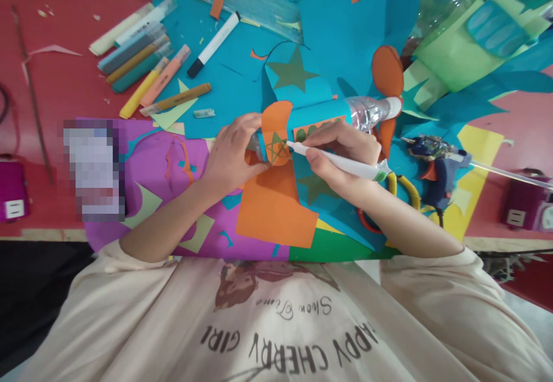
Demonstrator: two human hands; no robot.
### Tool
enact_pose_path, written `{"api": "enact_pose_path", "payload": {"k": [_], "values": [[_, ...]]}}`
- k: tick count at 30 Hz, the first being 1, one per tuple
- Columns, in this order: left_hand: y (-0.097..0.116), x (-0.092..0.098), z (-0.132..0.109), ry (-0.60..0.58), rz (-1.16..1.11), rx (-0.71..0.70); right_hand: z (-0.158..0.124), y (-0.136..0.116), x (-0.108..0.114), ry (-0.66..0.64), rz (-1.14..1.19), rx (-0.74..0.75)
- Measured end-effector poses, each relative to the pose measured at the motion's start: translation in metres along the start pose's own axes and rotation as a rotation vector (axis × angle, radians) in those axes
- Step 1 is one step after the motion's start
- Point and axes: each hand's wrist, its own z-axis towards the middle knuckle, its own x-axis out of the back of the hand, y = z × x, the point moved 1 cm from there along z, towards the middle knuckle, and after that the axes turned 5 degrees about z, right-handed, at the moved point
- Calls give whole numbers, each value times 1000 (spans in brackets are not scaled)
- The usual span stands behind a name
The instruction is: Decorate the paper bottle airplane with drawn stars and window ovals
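Observation:
A clear plastic bottle (367,112) wrapped in blue paper lies on its side, white cap to the right. Around its left end is an orange paper piece (276,117) bearing a green star outline (277,147). My left hand (233,148) grips the bottle's bottom end, fingers above and thumb below. In my right hand (345,151) is a white marker (345,163), its tip at the star's right side. Another orange strip with green dots (317,128) sits on the bottle, partly behind my right fingers.
Several markers (133,48) lie at the upper left. A hot glue gun (440,169) and scissors (404,189) rest at the right. Orange (276,209), blue and purple paper sheets cover the table. A blurred phone-like object (95,169) is at the left.

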Motion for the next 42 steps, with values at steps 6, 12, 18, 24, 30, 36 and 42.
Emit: {"api": "enact_pose_path", "payload": {"k": [6, 12, 18, 24, 30, 36, 42], "values": [[0, -2, -1, -50, -23, 45, -2, 3, 0, -1, -10, -15], [0, -1, 0, -29, -30, 41, 0, 2, -1, -17, -74, -9], [0, -1, 0, -21, -7, 38, 0, 1, -1, -51, -109, -57], [0, -1, 1, -20, -12, 32, -1, 2, -3, -8, -79, -76], [0, 0, 1, 7, -30, 16, -1, 3, -3, 4, -41, -63], [1, 0, 1, 12, -11, 17, -1, 2, -3, 6, -63, -43], [1, -1, 1, 13, -15, 24, -2, 4, -2, 12, -73, -44]]}}
